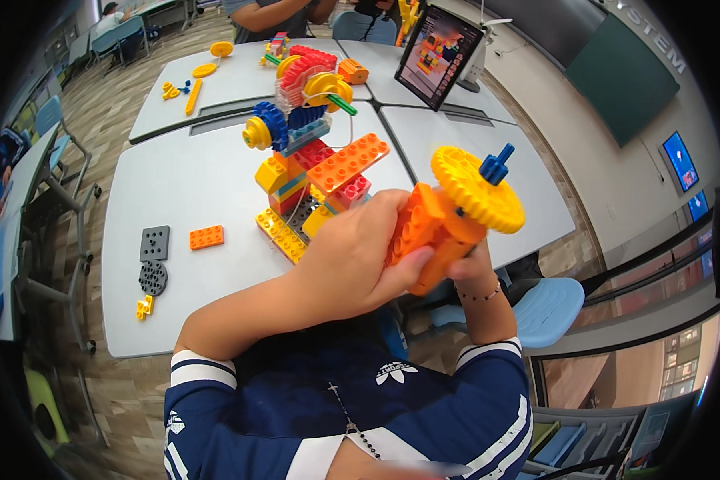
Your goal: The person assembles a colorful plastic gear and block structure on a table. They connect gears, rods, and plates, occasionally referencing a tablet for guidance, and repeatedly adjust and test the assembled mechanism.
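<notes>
In front of me, off the table, my left hand (356, 252) is closed round the near side of an orange toy-brick assembly (434, 232). A large yellow gear wheel (476, 188) is mounted on its upper right side, with a small blue toothed piece (496, 165) sticking out from the gear's middle. From below and behind, my right hand (474, 268) grips the same assembly; its fingers are mostly hidden by the bricks. Just beyond my left hand stands a tall brick model (284, 192) with a blue gear (272, 124), a red gear (304, 78), yellow wheels and a flat orange beam (348, 160).
On the table's left lie a grey plate (155, 242), an orange brick (206, 238), a round dark piece (153, 278) and a small yellow piece (145, 307). A tablet (436, 56) stands at the back right. Another person (276, 16) is across the table.
</notes>
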Demonstrator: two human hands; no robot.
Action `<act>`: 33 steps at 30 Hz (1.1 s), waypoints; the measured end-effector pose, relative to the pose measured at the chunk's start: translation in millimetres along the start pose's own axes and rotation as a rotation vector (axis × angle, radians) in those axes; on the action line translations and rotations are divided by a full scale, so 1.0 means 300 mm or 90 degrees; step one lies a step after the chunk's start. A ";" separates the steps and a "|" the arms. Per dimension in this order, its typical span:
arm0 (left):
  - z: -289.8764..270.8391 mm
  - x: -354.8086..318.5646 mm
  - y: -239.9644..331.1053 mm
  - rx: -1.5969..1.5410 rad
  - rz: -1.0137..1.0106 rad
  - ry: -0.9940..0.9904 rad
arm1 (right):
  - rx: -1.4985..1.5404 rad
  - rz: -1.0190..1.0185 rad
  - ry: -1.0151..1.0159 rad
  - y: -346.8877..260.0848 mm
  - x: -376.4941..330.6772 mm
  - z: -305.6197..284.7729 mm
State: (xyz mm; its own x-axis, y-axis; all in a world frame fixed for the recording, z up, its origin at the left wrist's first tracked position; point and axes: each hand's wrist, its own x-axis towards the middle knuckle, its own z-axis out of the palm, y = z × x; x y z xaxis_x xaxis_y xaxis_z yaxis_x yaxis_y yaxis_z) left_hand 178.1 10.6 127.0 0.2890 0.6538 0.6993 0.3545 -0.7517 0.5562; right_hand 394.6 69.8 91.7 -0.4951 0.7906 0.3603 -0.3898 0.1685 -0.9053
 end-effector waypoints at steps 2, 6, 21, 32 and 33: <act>-0.012 -0.014 -0.008 -0.020 0.066 0.027 | 0.108 0.028 -0.019 -0.006 -0.005 -0.002; -0.081 -0.062 -0.035 -0.242 -0.021 -0.059 | 0.109 0.027 -0.046 -0.004 -0.021 -0.024; 0.031 -0.027 -0.125 -0.084 0.110 0.136 | 0.172 -0.186 -0.193 0.033 0.001 0.002; -0.017 0.007 -0.145 0.030 0.116 0.098 | 0.168 -0.118 -0.208 0.055 0.075 -0.025; -0.012 0.009 -0.151 0.005 0.136 0.138 | 0.141 -0.149 -0.202 0.058 0.074 -0.019</act>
State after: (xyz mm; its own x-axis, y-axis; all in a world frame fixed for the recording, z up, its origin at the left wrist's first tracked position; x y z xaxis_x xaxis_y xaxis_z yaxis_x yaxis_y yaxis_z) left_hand 159.7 46.2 105.3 0.1622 0.4465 0.8799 0.3133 -0.8689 0.3832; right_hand 381.1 93.6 82.6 -0.5742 0.5205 0.6319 -0.6591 0.1639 -0.7340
